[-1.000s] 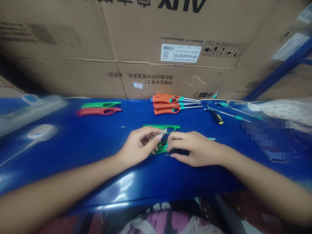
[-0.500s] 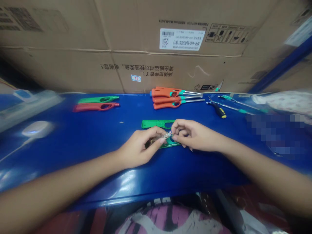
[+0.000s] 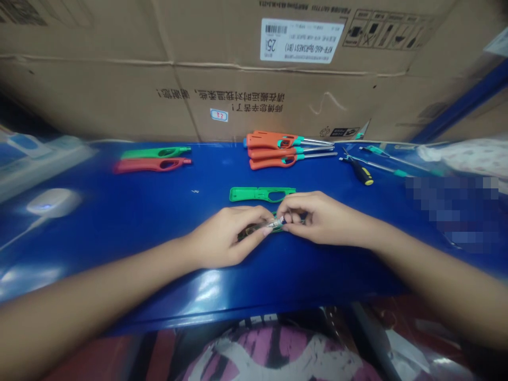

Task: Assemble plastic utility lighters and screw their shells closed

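A clear lighter fuel tank (image 3: 273, 224) lies between the thumb and fingers of my left hand (image 3: 224, 238), its tip pointing right. At that tip, my right hand (image 3: 319, 218) pinches a small dark-and-white part; its exact kind is hidden by the fingers. Under both hands is a second green piece (image 3: 274, 215), mostly covered. Just beyond my fingers, a green lighter shell half (image 3: 244, 194) rests on the blue table with its hollow side up and a trigger opening at its right end.
Orange long-neck lighters (image 3: 270, 153) lie at the back middle. Green (image 3: 151, 153) and red shells (image 3: 146, 165) are at back left. A screwdriver (image 3: 362, 173) and metal lighter tubes (image 3: 391, 161) lie at right. A white device (image 3: 53, 202) sits left; a cardboard box (image 3: 222, 47) stands behind.
My hands stay together at the tank, which has turned slightly and shows more clearly. The green piece beneath is more covered. The whole view has shifted a little.
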Motion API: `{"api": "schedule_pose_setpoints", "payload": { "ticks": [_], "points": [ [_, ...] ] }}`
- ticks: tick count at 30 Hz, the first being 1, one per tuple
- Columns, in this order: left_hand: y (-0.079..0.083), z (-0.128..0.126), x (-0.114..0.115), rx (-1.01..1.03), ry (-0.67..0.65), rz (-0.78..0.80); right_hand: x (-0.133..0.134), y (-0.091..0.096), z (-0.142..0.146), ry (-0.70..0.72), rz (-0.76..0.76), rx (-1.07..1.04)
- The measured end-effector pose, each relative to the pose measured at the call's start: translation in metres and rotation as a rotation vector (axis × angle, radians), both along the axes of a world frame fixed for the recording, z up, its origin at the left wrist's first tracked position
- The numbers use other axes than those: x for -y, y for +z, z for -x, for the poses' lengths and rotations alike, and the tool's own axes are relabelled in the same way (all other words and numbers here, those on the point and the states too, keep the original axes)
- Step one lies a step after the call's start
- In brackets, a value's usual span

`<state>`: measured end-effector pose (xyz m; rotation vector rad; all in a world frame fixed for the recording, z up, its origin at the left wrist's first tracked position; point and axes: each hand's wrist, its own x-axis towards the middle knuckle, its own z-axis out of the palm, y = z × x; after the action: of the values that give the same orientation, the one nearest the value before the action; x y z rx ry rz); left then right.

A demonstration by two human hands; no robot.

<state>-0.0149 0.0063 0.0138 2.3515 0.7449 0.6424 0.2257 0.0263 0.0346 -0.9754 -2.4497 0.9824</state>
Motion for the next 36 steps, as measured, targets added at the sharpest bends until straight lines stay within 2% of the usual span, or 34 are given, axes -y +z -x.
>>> {"api": "schedule_pose_setpoints", "payload": {
  "ticks": [5,9,11,15,19,22,29,36],
  "points": [
    [-0.001,0.002,-0.004,0.007,-0.047,-0.033,0.001,0.0,0.001,0.004,-0.042,0.01],
    [-0.002,0.004,-0.005,0.026,-0.006,0.037,0.002,0.002,-0.001,0.005,-0.018,0.0],
    [0.0,0.003,-0.004,0.072,0.058,0.08,0.002,0.001,-0.001,-0.055,0.106,-0.014],
    [0.009,-0.003,-0.002,0.179,0.227,0.246,-0.001,0.0,0.001,-0.232,0.467,-0.13],
    [0.022,-0.006,0.003,0.153,0.284,0.472,-0.002,0.002,0.006,-0.268,0.601,-0.288],
    [0.026,-0.004,0.005,0.148,0.309,0.555,-0.002,0.003,0.008,-0.233,0.667,-0.326],
    [0.023,0.001,0.003,0.243,0.35,0.789,-0.003,-0.003,0.009,-0.185,0.659,-0.328],
    [0.017,0.005,0.0,0.318,0.357,0.87,0.0,-0.005,0.008,-0.192,0.605,-0.262]
  ]
}}
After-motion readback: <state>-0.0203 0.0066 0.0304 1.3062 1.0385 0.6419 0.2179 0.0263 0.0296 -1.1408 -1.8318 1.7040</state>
